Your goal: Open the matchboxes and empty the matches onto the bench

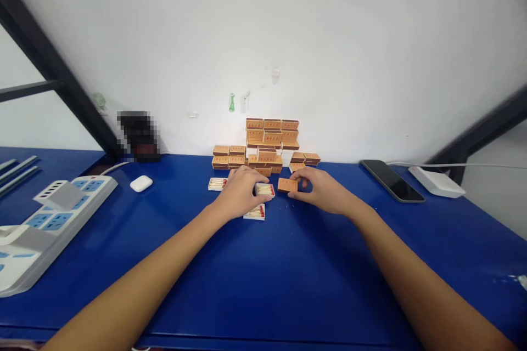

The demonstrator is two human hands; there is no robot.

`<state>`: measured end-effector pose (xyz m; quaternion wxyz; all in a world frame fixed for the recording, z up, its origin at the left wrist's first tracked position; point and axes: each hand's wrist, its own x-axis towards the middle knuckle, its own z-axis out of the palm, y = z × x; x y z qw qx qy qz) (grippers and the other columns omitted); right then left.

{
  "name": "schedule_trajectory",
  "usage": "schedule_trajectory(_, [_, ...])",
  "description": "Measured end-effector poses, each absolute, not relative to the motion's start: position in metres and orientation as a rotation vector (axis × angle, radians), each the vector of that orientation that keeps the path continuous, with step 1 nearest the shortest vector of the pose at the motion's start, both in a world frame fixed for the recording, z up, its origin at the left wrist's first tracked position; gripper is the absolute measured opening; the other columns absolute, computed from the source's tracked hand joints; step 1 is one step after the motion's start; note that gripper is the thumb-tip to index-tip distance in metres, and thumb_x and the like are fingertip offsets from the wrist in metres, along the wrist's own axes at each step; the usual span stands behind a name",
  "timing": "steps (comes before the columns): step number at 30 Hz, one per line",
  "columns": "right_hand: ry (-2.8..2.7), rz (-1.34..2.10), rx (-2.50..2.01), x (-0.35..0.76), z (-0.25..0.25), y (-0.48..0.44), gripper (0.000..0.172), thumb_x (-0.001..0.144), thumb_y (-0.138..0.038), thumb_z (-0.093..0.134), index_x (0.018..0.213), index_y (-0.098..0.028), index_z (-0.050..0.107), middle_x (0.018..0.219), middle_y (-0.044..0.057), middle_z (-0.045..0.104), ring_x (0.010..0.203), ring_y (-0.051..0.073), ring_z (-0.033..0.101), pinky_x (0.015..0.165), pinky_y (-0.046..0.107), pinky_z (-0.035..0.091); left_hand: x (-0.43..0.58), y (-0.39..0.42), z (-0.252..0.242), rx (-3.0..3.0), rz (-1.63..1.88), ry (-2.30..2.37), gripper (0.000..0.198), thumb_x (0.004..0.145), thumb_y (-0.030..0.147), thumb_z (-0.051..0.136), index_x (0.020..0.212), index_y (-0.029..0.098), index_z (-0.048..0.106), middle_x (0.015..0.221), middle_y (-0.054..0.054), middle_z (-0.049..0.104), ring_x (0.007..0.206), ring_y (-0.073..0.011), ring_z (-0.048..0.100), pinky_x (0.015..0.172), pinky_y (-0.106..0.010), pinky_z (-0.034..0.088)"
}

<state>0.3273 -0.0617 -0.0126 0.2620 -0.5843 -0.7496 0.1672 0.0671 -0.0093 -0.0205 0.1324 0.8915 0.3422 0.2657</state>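
Between the fingers of my left hand is a white matchbox tray filled with red-tipped matches. My right hand pinches an orange matchbox at its right end, just right of that tray and apart from it. Whether anything is inside this box cannot be seen. Another tray of matches lies on the table below my left hand, and a third tray lies to its left. Behind both hands, a stack of orange matchboxes rises against the wall, its lower front partly hidden by my left hand.
Low piles of matchboxes flank the stack on the left and right. A power strip and a white earbud case lie left on the blue table. A phone and a white device with a cable are right.
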Motion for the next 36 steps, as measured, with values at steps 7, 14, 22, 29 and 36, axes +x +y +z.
schedule_trajectory(7, [-2.01, 0.504, -1.417, 0.314, 0.0, -0.072, 0.032, 0.083, -0.044, 0.079, 0.109, -0.026, 0.077, 0.093, 0.004, 0.07, 0.081, 0.021, 0.061, 0.076, 0.035, 0.047, 0.071, -0.017, -0.013, 2.592, 0.87, 0.851, 0.053, 0.081, 0.043, 0.09, 0.126, 0.019, 0.073, 0.123, -0.011, 0.077, 0.118, -0.0311, 0.067, 0.102, -0.047, 0.051])
schedule_trajectory(14, [-1.513, 0.769, -1.343, 0.296, 0.004, -0.076, 0.055, 0.078, -0.052, 0.084, 0.122, -0.024, 0.067, 0.118, 0.01, 0.072, 0.094, 0.022, 0.066, 0.073, 0.034, 0.053, 0.061, -0.016, -0.005, 2.596, 0.957, 0.882, 0.036, 0.084, 0.039, 0.088, 0.114, 0.021, 0.078, 0.105, -0.007, 0.08, 0.099, -0.0282, 0.072, 0.088, -0.042, 0.055])
schedule_trajectory(22, [-1.242, 1.223, -1.241, 0.253, 0.001, -0.088, 0.045, 0.084, -0.065, 0.075, 0.1, -0.023, 0.077, 0.119, 0.01, 0.074, 0.113, 0.026, 0.067, 0.081, 0.034, 0.059, 0.058, -0.022, 0.0, 2.526, 1.106, 0.927, 0.029, 0.087, 0.04, 0.085, 0.11, 0.024, 0.079, 0.103, -0.006, 0.081, 0.094, -0.0277, 0.074, 0.086, -0.041, 0.054])
schedule_trajectory(29, [-1.089, 1.275, -1.215, 0.254, 0.002, -0.09, 0.042, 0.078, -0.061, 0.083, 0.089, -0.021, 0.076, 0.104, 0.008, 0.073, 0.098, 0.022, 0.066, 0.074, 0.031, 0.057, 0.065, -0.029, 0.0, 2.463, 1.134, 0.848, 0.038, 0.084, 0.045, 0.087, 0.114, 0.025, 0.075, 0.109, -0.003, 0.081, 0.1, -0.0265, 0.074, 0.093, -0.042, 0.053])
schedule_trajectory(36, [-1.085, 1.252, -1.257, 0.261, -0.001, -0.085, 0.044, 0.071, -0.06, 0.088, 0.08, -0.019, 0.076, 0.101, 0.009, 0.076, 0.087, 0.018, 0.063, 0.066, 0.029, 0.05, 0.062, -0.027, -0.008, 2.554, 1.002, 0.886, 0.052, 0.085, 0.05, 0.085, 0.128, 0.024, 0.073, 0.113, -0.007, 0.08, 0.105, -0.0284, 0.072, 0.094, -0.043, 0.054])
